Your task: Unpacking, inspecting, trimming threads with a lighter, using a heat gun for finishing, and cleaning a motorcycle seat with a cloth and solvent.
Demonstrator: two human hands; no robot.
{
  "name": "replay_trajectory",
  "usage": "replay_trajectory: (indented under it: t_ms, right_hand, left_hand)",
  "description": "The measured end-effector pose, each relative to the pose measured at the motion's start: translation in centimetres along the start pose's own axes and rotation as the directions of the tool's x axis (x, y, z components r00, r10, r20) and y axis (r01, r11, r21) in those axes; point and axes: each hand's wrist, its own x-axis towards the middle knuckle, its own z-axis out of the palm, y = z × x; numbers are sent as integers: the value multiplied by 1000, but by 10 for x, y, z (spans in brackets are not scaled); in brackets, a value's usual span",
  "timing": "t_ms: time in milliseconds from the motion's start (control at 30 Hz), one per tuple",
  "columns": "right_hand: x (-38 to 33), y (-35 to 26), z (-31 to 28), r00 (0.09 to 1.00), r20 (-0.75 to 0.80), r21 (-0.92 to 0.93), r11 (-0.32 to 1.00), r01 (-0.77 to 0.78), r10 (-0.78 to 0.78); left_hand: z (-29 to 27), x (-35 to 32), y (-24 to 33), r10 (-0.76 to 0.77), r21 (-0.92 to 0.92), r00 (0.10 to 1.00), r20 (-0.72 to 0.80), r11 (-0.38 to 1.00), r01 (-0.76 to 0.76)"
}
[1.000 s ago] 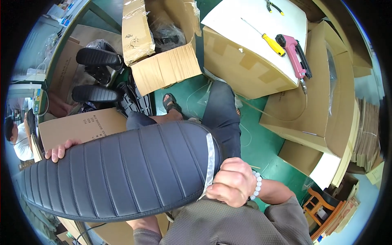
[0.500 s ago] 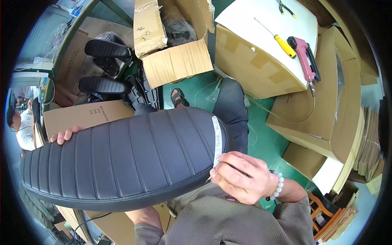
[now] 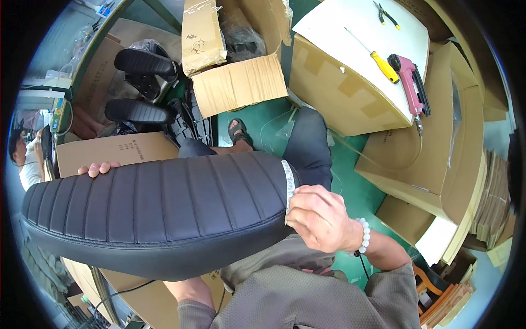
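A long black motorcycle seat (image 3: 164,200) with stitched cross ribs lies tilted across my lap. My left forearm passes beneath it, and the fingertips of my left hand (image 3: 98,168) curl over its far left edge; the rest of that hand is hidden under the seat. Along the seat's right end runs a narrow whitish strip (image 3: 289,176). My right hand (image 3: 318,216), wearing a pale bead bracelet (image 3: 365,234), pinches the strip's lower part at the seat's edge.
On a white-topped carton (image 3: 350,82) lie a pink staple gun (image 3: 408,85) with an air hose, a yellow-handled screwdriver (image 3: 383,67) and pliers (image 3: 387,15). An open carton (image 3: 238,88) stands ahead. More black seats (image 3: 139,111) sit at the left. Another person (image 3: 30,159) is at far left.
The seat has tipped, showing more of its near side, and its right end has moved slightly down. My right hand has shifted a little up and left, its fingers more closed on the strip.
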Motion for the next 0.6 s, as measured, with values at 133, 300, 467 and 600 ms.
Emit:
replay_trajectory:
  t_ms: [133, 300, 467, 600]
  right_hand:
    - [-3, -6, -2, 971, -49, 256, 943, -213, 233]
    - [1, -11, -3, 770, -104, 568, 673, -474, 629]
    - [4, -2, -5, 615, 29, 807, 344, -480, 788]
    - [15, 7, -21, 456, 168, 963, -45, -267, 874]
  left_hand:
    - [0, 5, -10, 20, -38, 997, 69, 999, -17]
    - [-9, -14, -19, 159, -106, 987, 6, 982, -158]
    - [-24, -40, -9, 165, -128, 986, -14, 978, -166]
    - [-19, -22, -21, 213, -135, 977, -2, 968, -211]
